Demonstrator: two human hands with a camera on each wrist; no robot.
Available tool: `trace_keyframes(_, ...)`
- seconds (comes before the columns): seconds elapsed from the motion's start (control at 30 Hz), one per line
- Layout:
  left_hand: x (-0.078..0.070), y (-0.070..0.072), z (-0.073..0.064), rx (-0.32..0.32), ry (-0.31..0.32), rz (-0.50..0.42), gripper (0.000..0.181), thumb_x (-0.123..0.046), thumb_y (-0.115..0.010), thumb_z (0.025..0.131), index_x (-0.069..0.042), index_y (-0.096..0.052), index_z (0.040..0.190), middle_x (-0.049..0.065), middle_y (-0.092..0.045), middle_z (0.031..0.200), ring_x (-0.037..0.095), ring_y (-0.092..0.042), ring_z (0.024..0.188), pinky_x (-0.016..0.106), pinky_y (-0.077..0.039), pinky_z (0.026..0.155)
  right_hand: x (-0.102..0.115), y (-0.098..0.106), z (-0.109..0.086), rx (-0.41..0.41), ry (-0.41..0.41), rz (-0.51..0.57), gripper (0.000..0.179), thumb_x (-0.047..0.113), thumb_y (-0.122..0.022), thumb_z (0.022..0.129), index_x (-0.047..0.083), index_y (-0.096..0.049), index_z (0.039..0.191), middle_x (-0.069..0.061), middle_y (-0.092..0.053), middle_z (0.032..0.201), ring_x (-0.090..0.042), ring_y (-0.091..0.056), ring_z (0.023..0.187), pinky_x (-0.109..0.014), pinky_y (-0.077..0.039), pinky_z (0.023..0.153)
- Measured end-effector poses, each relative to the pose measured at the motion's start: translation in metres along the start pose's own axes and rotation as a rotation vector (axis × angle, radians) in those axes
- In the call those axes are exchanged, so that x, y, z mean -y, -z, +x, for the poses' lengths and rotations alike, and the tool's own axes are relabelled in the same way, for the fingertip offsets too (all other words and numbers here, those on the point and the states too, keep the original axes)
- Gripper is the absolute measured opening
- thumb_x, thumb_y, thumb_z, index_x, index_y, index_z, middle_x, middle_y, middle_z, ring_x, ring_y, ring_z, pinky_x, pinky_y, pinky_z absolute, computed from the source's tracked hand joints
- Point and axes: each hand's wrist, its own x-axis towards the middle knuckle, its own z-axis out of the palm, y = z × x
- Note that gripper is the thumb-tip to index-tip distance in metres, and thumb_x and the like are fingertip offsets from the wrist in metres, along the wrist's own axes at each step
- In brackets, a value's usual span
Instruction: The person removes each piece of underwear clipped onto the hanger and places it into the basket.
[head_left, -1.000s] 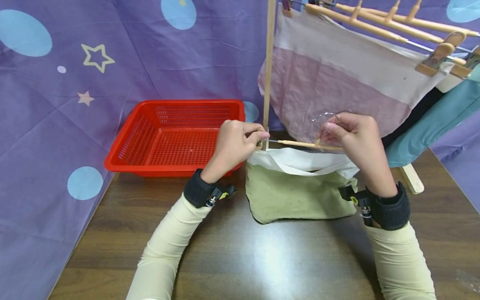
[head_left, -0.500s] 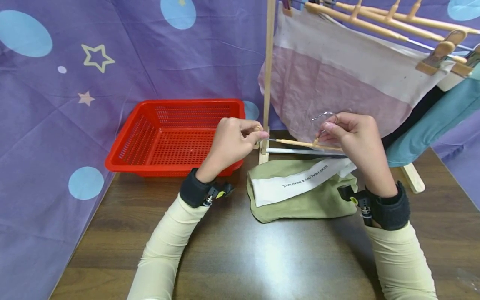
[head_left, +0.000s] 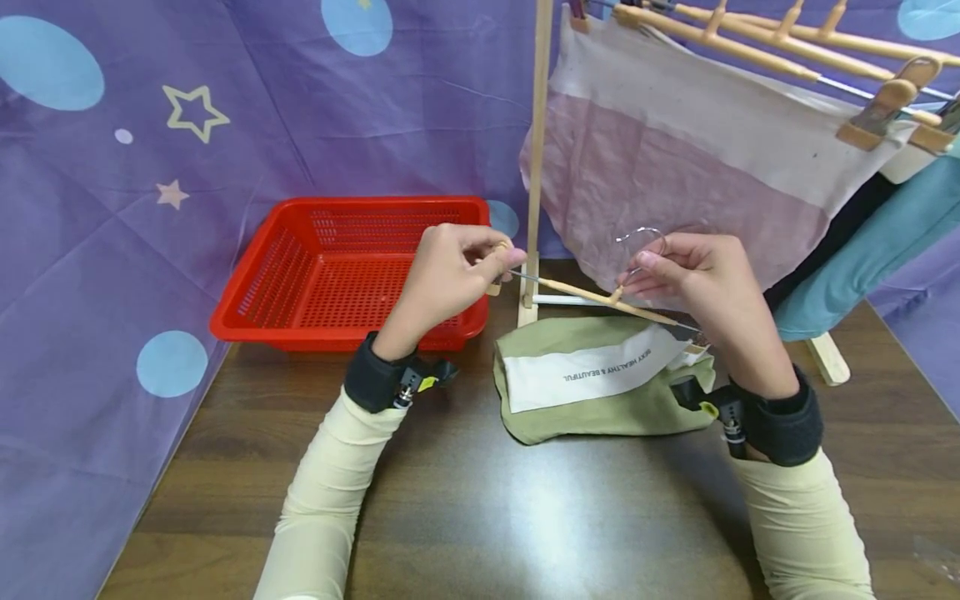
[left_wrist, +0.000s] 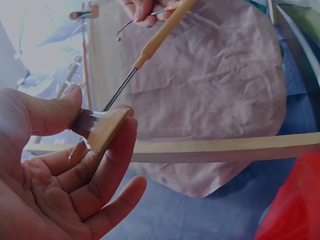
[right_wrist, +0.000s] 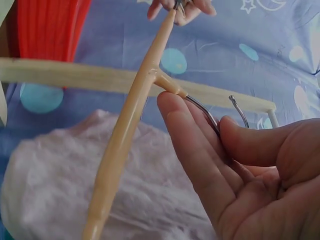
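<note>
My left hand (head_left: 450, 279) pinches the clip (left_wrist: 106, 131) at the left end of a wooden clip hanger (head_left: 576, 292). Nothing shows between that clip's jaws and any cloth. The right hand (head_left: 708, 271) holds the hanger by its metal hook (right_wrist: 202, 111), between thumb and fingers. The bar slopes down to the right. Below it, a green garment (head_left: 570, 421) with a white printed waistband (head_left: 573, 379) lies flat on the table. The hanger's right clip (head_left: 697, 343) is at the waistband's right end; whether it grips the band, I cannot tell.
A red perforated basket (head_left: 348, 337) stands at the back left. On the right, a wooden rack (head_left: 538, 142) carries several hangers (head_left: 720, 37) with a pink-and-white cloth (head_left: 675, 158) and a teal cloth (head_left: 847, 267). The rack's foot (head_left: 827, 358) rests on the table (head_left: 450, 517).
The waistband's left part dropped from the left clip onto the green garment. My left hand has since moved left and slightly up, and the hanger now tilts down to the right.
</note>
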Motion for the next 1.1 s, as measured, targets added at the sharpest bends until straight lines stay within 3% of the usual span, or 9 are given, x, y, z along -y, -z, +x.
trace_keyframes(0.13, -0.004, 0.007, -0.003, -0.044, -0.002, -0.106, 0.014, -0.022, -0.077, 0.092, -0.010, -0.078, 0.087, 0.009, -0.072, 0.071, 0.015, -0.066, 0.062, 0.024, -0.044, 0.051, -0.001, -0.004, 0.000, 0.068, -0.013, 0.170, 0.016, 0.003, -0.064, 0.099, -0.010, -0.072, 0.094, -0.009, -0.079, 0.083, -0.020, -0.078, 0.075, -0.032, -0.062, 0.069)
trace_keyframes(0.27, -0.010, 0.011, -0.007, -0.104, -0.068, -0.219, 0.019, -0.025, -0.076, 0.093, -0.005, -0.077, 0.092, 0.010, -0.070, 0.073, 0.020, -0.068, 0.065, 0.028, -0.055, 0.059, -0.004, -0.009, 0.002, 0.101, -0.024, 0.303, 0.016, 0.002, -0.063, 0.099, -0.007, -0.073, 0.092, -0.014, -0.079, 0.086, -0.022, -0.078, 0.078, -0.033, -0.061, 0.072)
trace_keyframes(0.33, -0.013, 0.013, -0.008, -0.122, -0.101, -0.288, 0.039, -0.040, -0.069, 0.097, -0.001, -0.077, 0.097, 0.010, -0.071, 0.077, 0.019, -0.070, 0.067, 0.030, -0.058, 0.063, -0.006, -0.012, 0.003, 0.100, -0.035, 0.376, 0.016, 0.002, -0.063, 0.099, -0.007, -0.074, 0.092, -0.016, -0.078, 0.087, -0.024, -0.078, 0.080, -0.033, -0.061, 0.073)
trace_keyframes(0.47, -0.017, 0.014, -0.009, -0.142, -0.139, -0.423, 0.091, -0.075, -0.035, 0.094, 0.007, -0.075, 0.102, 0.006, -0.073, 0.078, 0.017, -0.070, 0.069, 0.031, -0.058, 0.069, -0.010, -0.015, 0.004, 0.102, -0.030, 0.452, 0.018, 0.001, -0.059, 0.101, -0.006, -0.073, 0.093, -0.016, -0.078, 0.088, -0.024, -0.078, 0.081, -0.033, -0.061, 0.075)
trace_keyframes(0.57, -0.017, 0.014, -0.007, -0.146, -0.146, -0.462, 0.105, -0.081, -0.022, 0.091, 0.009, -0.075, 0.100, 0.002, -0.073, 0.073, 0.018, -0.067, 0.067, 0.032, -0.056, 0.070, -0.011, -0.012, 0.004, 0.143, -0.029, 0.498, 0.022, -0.001, -0.053, 0.103, -0.005, -0.071, 0.092, -0.016, -0.078, 0.091, -0.022, -0.078, 0.083, -0.032, -0.062, 0.077)
trace_keyframes(0.67, -0.013, 0.010, -0.004, -0.116, -0.136, -0.454, 0.096, -0.074, -0.024, 0.097, 0.008, -0.075, 0.098, 0.002, -0.071, 0.069, 0.020, -0.067, 0.065, 0.034, -0.056, 0.070, -0.013, -0.009, 0.004, 0.209, -0.043, 0.569, 0.025, -0.003, -0.048, 0.104, -0.005, -0.068, 0.091, -0.017, -0.077, 0.094, -0.023, -0.078, 0.086, -0.031, -0.062, 0.079)
trace_keyframes(0.83, -0.003, -0.007, 0.001, 0.006, -0.049, -0.423, 0.064, -0.036, -0.030, 0.113, 0.007, -0.075, 0.098, 0.013, -0.071, 0.073, 0.027, -0.067, 0.068, 0.038, -0.056, 0.074, -0.016, -0.004, 0.007, 0.281, -0.058, 0.598, 0.025, -0.004, -0.045, 0.105, -0.006, -0.064, 0.091, -0.017, -0.074, 0.096, -0.023, -0.077, 0.091, -0.032, -0.061, 0.082)
trace_keyframes(0.9, 0.000, -0.015, 0.003, 0.064, -0.010, -0.403, 0.052, -0.024, -0.036, 0.113, 0.007, -0.075, 0.099, 0.017, -0.072, 0.075, 0.030, -0.067, 0.070, 0.038, -0.057, 0.075, -0.017, -0.002, 0.008, 0.302, -0.057, 0.599, 0.024, -0.003, -0.043, 0.106, -0.005, -0.063, 0.092, -0.016, -0.073, 0.096, -0.023, -0.076, 0.091, -0.032, -0.061, 0.083)
trace_keyframes(1.1, 0.012, -0.038, 0.006, 0.189, 0.042, -0.300, 0.034, -0.023, -0.053, 0.107, -0.002, -0.077, 0.094, 0.010, -0.072, 0.077, 0.020, -0.068, 0.073, 0.033, -0.057, 0.074, -0.021, 0.005, 0.011, 0.356, -0.072, 0.762, 0.028, -0.007, -0.039, 0.106, -0.006, -0.066, 0.099, -0.017, -0.072, 0.091, -0.026, -0.076, 0.088, -0.034, -0.061, 0.083)
